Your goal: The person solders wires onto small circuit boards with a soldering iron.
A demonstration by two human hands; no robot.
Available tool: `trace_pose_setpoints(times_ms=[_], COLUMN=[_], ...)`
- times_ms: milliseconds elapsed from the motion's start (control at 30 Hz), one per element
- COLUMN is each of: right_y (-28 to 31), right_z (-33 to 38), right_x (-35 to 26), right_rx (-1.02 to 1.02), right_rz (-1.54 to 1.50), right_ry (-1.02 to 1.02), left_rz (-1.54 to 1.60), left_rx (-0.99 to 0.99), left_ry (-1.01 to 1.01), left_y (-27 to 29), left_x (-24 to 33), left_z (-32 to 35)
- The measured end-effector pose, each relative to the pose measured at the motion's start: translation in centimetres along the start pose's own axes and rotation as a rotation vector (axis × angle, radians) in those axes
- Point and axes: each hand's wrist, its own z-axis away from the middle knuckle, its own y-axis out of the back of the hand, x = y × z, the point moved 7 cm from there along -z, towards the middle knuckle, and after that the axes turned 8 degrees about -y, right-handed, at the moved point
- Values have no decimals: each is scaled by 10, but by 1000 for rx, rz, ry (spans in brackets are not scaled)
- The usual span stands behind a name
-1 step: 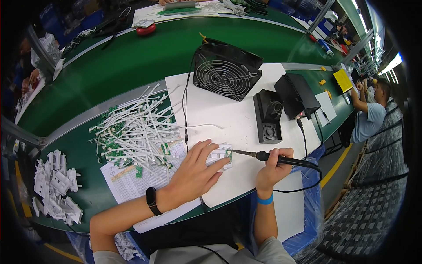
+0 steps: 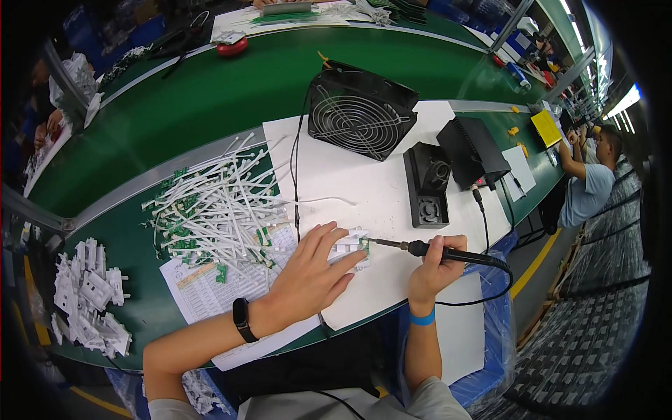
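Note:
A white plastic housing (image 2: 343,247) with a small green circuit board (image 2: 364,246) at its right end lies on the white sheet. My left hand (image 2: 316,269) holds it down from the left, fingers reaching over it and partly hiding it. In my right hand (image 2: 435,271) is a soldering iron (image 2: 437,253), gripped by its black handle. The iron's metal tip points left and meets the board's edge, or nearly so; contact is too small to tell. Left of my left hand, a heap of white cables (image 2: 217,199) with green boards spreads over the bench and a printed paper (image 2: 203,294).
A black fan (image 2: 362,115) stands at the back of the white sheet (image 2: 381,189). Right of it are a black soldering-iron stand (image 2: 426,189) and a black power box (image 2: 473,152). More white housings (image 2: 89,294) are piled far left. A person (image 2: 595,175) sits at the right.

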Motion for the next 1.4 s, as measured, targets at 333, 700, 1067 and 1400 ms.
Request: trace_pose_setpoints(times_ms=[333, 700, 1067, 1400], right_y=[-3, 10, 9, 2], right_z=[-5, -3, 3, 5], right_x=[9, 6, -3, -3], right_rx=[-14, 104, 7, -198], right_rz=[-9, 21, -54, -158], right_ry=[-113, -37, -36, -55], left_rz=[7, -5, -9, -29], left_rx=[1, -16, -26, -48], left_ry=[-11, 5, 27, 12], left_y=[0, -1, 5, 9], left_x=[0, 0, -7, -6], left_z=[1, 0, -6, -12])
